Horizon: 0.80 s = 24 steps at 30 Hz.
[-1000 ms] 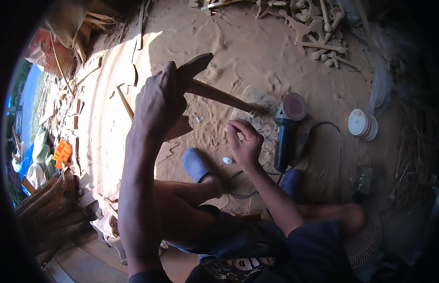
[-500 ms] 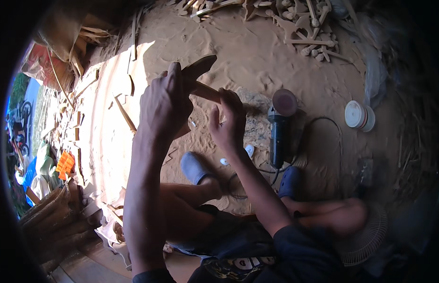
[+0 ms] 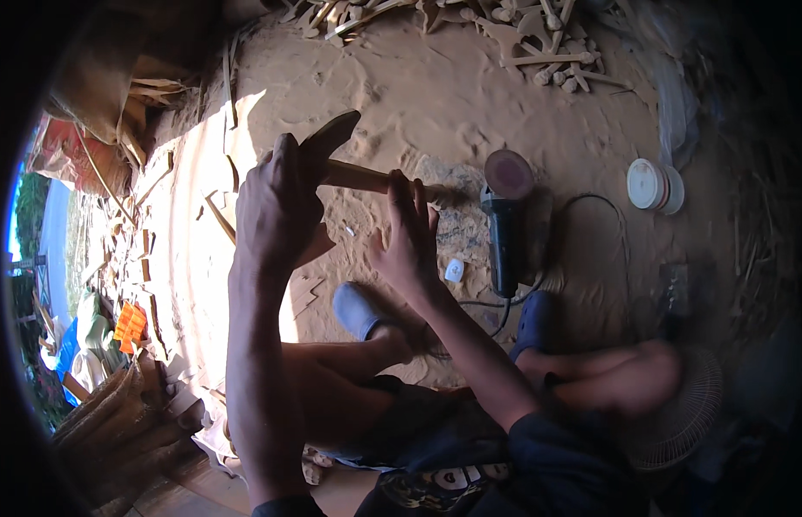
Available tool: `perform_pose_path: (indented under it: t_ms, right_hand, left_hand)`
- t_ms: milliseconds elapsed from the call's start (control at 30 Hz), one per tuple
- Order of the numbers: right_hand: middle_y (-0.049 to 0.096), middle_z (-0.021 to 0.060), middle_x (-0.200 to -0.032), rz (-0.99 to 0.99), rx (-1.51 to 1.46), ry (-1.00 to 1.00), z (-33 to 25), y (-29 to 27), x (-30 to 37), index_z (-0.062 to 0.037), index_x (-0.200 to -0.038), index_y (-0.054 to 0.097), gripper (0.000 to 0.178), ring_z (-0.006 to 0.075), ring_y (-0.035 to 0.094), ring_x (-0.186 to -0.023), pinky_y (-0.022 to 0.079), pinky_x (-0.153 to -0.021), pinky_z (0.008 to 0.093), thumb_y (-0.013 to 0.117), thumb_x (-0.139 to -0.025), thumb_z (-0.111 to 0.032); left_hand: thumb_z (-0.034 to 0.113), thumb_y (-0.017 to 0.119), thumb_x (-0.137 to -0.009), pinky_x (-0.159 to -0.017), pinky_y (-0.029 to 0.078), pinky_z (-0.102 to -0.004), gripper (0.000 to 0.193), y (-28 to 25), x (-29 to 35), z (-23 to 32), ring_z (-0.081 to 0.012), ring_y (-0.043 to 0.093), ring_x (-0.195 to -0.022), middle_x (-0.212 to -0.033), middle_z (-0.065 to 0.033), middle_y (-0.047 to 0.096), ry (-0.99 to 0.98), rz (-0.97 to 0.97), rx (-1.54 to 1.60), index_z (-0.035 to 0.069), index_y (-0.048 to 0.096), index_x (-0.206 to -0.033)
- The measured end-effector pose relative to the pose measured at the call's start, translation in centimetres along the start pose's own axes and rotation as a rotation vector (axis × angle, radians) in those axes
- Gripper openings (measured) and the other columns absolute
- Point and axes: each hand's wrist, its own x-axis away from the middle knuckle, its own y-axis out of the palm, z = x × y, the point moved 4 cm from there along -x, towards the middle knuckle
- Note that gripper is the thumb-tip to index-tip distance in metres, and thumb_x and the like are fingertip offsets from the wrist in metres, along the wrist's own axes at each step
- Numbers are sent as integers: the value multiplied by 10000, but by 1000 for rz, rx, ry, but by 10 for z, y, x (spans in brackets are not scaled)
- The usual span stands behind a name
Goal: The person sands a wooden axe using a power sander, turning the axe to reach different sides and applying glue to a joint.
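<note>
My left hand (image 3: 276, 211) is wrapped round the broad end of a carved wooden piece (image 3: 358, 177). A dark curved blade-like part (image 3: 333, 133) sticks out above its knuckles, and a pointed bit shows below the palm. From that end a straight wooden rod runs to the right. My right hand (image 3: 407, 246) has its fingers against the rod's far end, with the thumb spread away from it. The left fingers' grip is partly hidden by the back of the hand. To the right of both hands, an angle grinder (image 3: 502, 250) with a round reddish-brown disc (image 3: 508, 175) lies disc-end away from me.
Carved wooden parts (image 3: 547, 59) are heaped at the far edge of the dusty ground. A white-lidded tub (image 3: 646, 184) stands at the right. The grinder's cord (image 3: 623, 233) loops over the ground. A round wire guard (image 3: 698, 414) is beside my right knee.
Both hands and the wooden piece have shifted slightly left in view, and the rod lies more nearly level. The right fingers have straightened somewhat along it.
</note>
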Motion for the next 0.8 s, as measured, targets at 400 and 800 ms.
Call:
perform_pose_path:
  t_ms: [400,800]
  right_hand:
    - [723,250,-1191,-207,-278,410,141,59,106,14,-1361,591,490,383,704,-1143,557,-998,445,620,-872,-7]
    - [666,217,-1270,-416,-298,322,198,166,187,6,-1243,669,462,363,657,-1192,536,-973,441,774,-824,-157]
  left_hand:
    - [-111,590,-874,-704,545,-497,219,4,2,-14,-424,713,-850,-860,-212,709,-20,27,153,8,574,-1058]
    - [34,585,-992,-707,551,-443,85,3,3,-22,-357,703,-807,-904,-172,695,-92,-30,216,15,653,-1039]
